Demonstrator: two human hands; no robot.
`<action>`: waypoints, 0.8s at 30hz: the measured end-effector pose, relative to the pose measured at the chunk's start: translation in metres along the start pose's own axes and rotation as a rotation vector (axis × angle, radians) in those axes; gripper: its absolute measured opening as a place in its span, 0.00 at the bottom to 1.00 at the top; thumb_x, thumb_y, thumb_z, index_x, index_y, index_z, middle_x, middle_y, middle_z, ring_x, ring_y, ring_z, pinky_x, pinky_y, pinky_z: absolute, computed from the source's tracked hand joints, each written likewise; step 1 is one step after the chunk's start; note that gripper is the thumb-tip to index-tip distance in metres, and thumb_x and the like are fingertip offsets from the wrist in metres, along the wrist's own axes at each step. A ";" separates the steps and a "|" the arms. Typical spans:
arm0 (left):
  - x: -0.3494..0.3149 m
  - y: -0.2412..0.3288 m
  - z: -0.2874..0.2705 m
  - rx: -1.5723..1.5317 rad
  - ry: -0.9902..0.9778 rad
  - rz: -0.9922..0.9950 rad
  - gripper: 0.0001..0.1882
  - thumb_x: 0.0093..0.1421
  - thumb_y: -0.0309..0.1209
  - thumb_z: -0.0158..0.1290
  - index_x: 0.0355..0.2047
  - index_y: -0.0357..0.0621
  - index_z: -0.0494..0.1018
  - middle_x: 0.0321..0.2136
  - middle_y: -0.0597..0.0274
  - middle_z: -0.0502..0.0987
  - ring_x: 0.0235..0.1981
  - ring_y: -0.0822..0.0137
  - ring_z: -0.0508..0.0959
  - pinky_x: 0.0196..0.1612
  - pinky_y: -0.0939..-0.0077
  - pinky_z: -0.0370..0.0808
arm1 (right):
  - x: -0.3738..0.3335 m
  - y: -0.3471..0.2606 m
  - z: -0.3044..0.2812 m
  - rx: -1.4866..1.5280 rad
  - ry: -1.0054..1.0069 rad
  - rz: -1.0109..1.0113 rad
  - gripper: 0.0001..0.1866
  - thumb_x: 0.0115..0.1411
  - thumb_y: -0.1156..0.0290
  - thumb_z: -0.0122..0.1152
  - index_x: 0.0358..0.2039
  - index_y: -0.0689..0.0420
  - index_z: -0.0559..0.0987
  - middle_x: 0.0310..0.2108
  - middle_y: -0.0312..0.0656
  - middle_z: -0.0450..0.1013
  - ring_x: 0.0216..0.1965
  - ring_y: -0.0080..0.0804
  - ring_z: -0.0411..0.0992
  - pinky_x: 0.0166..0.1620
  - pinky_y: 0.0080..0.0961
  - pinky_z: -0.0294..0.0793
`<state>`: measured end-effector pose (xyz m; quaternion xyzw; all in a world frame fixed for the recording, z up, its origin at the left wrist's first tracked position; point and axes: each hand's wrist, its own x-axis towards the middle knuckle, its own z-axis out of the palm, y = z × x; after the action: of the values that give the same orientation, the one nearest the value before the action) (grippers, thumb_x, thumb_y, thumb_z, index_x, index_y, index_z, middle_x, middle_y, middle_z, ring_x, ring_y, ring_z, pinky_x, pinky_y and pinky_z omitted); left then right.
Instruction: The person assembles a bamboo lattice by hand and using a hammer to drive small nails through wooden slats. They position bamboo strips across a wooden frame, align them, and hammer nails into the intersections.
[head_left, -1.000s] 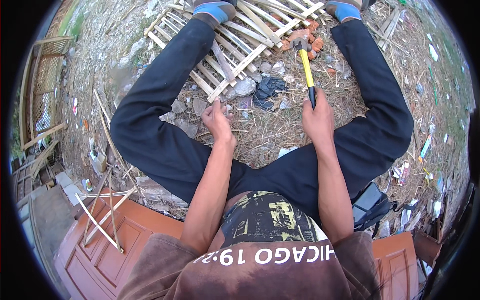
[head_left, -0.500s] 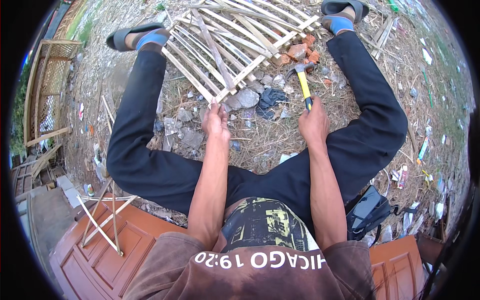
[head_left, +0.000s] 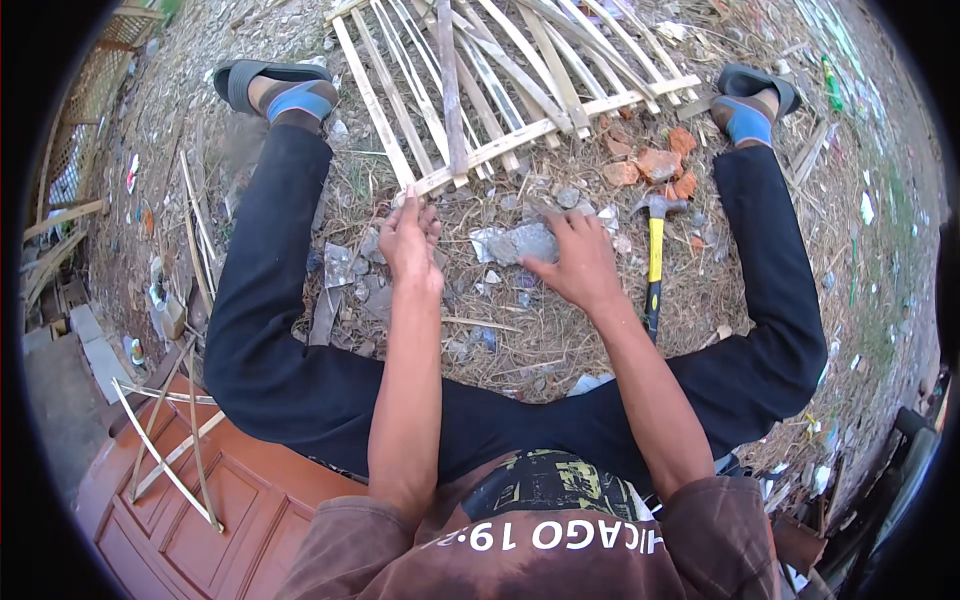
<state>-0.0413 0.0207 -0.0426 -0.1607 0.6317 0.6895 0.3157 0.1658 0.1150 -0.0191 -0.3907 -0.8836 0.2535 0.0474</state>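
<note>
A frame of pale wooden slats (head_left: 500,147) lies on the ground between my feet. My left hand (head_left: 410,248) is at its near left corner, fingers curled and fingertips at the end of the crosspiece; anything small in the pinch cannot be made out. My right hand (head_left: 582,262) grips a rough grey stone (head_left: 525,244) by its right end, thumb on the near side and fingers on the far side. A claw hammer (head_left: 655,252) with a yellow and black handle lies to the right of that hand, its head pointing away from me.
Broken orange bricks (head_left: 658,165) lie beside the frame's right end. My legs stretch out on both sides. A brown panelled door (head_left: 240,490) with thin sticks on it is at lower left. Dry grass, stones and litter cover the ground.
My right hand has let go of the hammer, which now lies on the ground, and has taken hold of the grey stone. My left hand stays at the frame's corner. The view has shifted.
</note>
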 end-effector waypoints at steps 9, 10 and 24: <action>-0.044 -0.011 0.001 0.242 0.100 0.036 0.17 0.64 0.32 0.56 0.49 0.38 0.69 0.39 0.63 0.75 0.39 0.71 0.75 0.41 0.76 0.73 | -0.020 -0.007 0.011 0.141 -0.038 -0.147 0.27 0.48 0.68 0.74 0.49 0.56 0.75 0.45 0.43 0.69 0.46 0.44 0.67 0.49 0.40 0.66; -0.048 -0.019 -0.002 0.366 -0.006 0.100 0.15 0.64 0.30 0.56 0.48 0.38 0.70 0.37 0.64 0.75 0.38 0.72 0.75 0.41 0.76 0.73 | -0.020 -0.007 0.008 0.160 -0.047 -0.163 0.26 0.48 0.68 0.73 0.48 0.56 0.75 0.45 0.43 0.69 0.46 0.44 0.67 0.49 0.40 0.66; -0.018 0.002 0.040 1.354 -0.805 0.484 0.12 0.56 0.30 0.63 0.42 0.45 0.82 0.39 0.57 0.81 0.38 0.57 0.82 0.42 0.66 0.77 | -0.023 0.007 0.007 0.445 -0.036 -0.180 0.21 0.52 0.73 0.70 0.46 0.59 0.75 0.42 0.46 0.71 0.41 0.47 0.72 0.42 0.39 0.75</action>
<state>-0.0220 0.0551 -0.0244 0.4645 0.7662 0.2132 0.3894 0.1842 0.0996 -0.0262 -0.2855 -0.8382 0.4435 0.1387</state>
